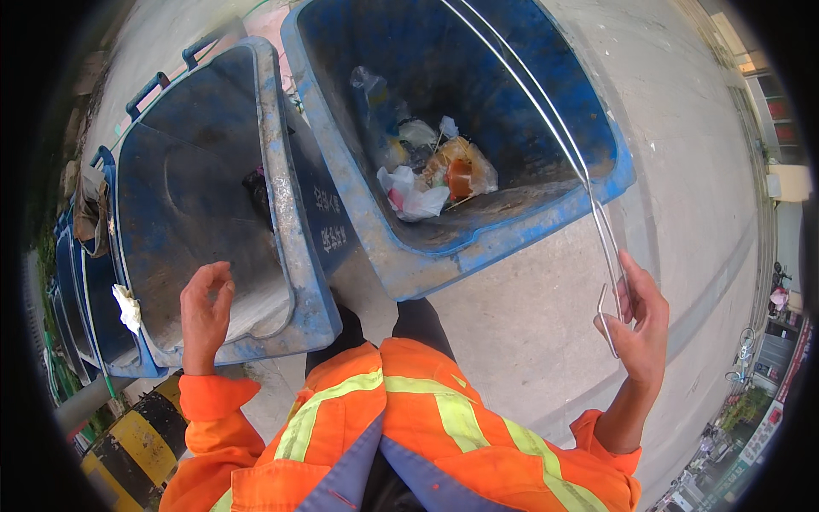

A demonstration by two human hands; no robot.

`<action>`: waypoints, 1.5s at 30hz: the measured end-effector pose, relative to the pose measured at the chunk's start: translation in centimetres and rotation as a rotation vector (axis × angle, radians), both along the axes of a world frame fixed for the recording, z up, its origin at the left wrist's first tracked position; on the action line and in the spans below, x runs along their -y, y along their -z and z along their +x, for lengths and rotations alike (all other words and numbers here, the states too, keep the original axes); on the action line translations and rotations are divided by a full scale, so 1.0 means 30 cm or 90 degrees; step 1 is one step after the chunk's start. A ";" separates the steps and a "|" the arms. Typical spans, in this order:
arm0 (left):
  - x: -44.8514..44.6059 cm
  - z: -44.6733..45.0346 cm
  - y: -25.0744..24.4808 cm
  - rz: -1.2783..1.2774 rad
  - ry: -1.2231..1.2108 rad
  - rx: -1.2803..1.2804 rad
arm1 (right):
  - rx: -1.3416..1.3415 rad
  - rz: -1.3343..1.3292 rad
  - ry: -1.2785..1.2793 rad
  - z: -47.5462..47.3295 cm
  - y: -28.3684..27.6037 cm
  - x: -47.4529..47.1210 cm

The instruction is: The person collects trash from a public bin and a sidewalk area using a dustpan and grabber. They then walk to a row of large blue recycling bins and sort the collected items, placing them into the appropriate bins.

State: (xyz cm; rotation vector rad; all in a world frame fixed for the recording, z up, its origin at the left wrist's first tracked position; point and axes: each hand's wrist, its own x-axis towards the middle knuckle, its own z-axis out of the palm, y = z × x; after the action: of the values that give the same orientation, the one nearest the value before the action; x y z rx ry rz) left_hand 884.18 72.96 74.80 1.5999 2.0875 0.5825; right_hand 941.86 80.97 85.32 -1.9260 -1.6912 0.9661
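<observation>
Long metal tongs (551,102) are held by the handle in my right hand (640,320), at the right. Their shafts reach up over the rim of a large blue plastic bin (333,192); the tips are out of view. Inside that bin lie a crumpled white plastic bag (419,200), a clear bag with orange-brown contents (462,176) and other litter. My left hand (208,313) is empty, its fingers curled and the thumb apart, above the near part of a second blue bin (275,160). A black bag (258,195) shows partly inside the second bin.
More blue bins (70,281) stand in a row at the left. A brown cloth (91,208) and a crumpled white tissue (127,308) hang at their rims. A black-and-yellow striped barrier (144,435) lies at lower left. Concrete paving (691,192) extends right, towards a bicycle (744,352).
</observation>
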 end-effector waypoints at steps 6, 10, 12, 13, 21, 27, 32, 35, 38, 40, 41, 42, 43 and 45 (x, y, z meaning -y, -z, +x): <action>-0.025 0.100 -0.033 -0.016 -0.066 0.006 | 0.403 -0.036 -0.182 0.028 -0.024 -0.417; -0.023 0.143 -0.033 -0.023 -0.083 0.016 | 0.593 -0.085 -0.372 -0.076 0.126 -0.630; -0.020 0.153 -0.027 -0.028 -0.094 0.021 | 0.636 -0.079 -0.450 -0.139 0.227 -0.703; -0.016 0.157 -0.025 -0.028 -0.100 0.019 | 0.641 -0.085 -0.478 -0.170 0.275 -0.733; 0.025 0.172 -0.005 -0.022 -0.151 0.021 | 0.699 -0.052 -0.658 -0.377 0.567 -0.847; 0.002 0.181 0.017 -0.018 -0.128 0.028 | 0.746 0.046 -0.697 -0.425 0.730 -0.844; -0.031 0.191 0.016 -0.015 -0.115 0.052 | 0.747 0.075 -0.709 -0.408 0.760 -0.825; -0.058 0.196 0.001 -0.015 -0.112 0.044 | 0.728 0.046 -0.714 -0.380 0.737 -0.827; -0.087 0.198 -0.021 -0.007 -0.086 0.050 | 0.683 0.073 -0.707 -0.352 0.712 -0.824; -0.104 0.198 -0.034 0.006 -0.069 0.039 | 0.671 0.085 -0.694 -0.336 0.698 -0.821; -0.111 0.199 -0.039 0.014 -0.056 0.039 | 0.678 0.079 -0.684 -0.328 0.690 -0.819; -0.117 0.200 -0.042 0.015 -0.058 0.036 | 0.686 0.078 -0.674 -0.320 0.681 -0.818; -0.122 0.200 -0.046 0.017 -0.056 0.037 | 0.684 0.089 -0.664 -0.310 0.670 -0.817; -0.135 0.203 -0.052 0.024 -0.044 0.036 | 0.678 0.125 -0.643 -0.286 0.641 -0.818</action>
State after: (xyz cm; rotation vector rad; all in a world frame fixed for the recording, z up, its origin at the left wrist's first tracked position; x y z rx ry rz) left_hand 890.27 77.00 76.38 1.5191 2.1082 0.6872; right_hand 933.29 105.51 66.09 -1.4221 -3.3393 -0.1542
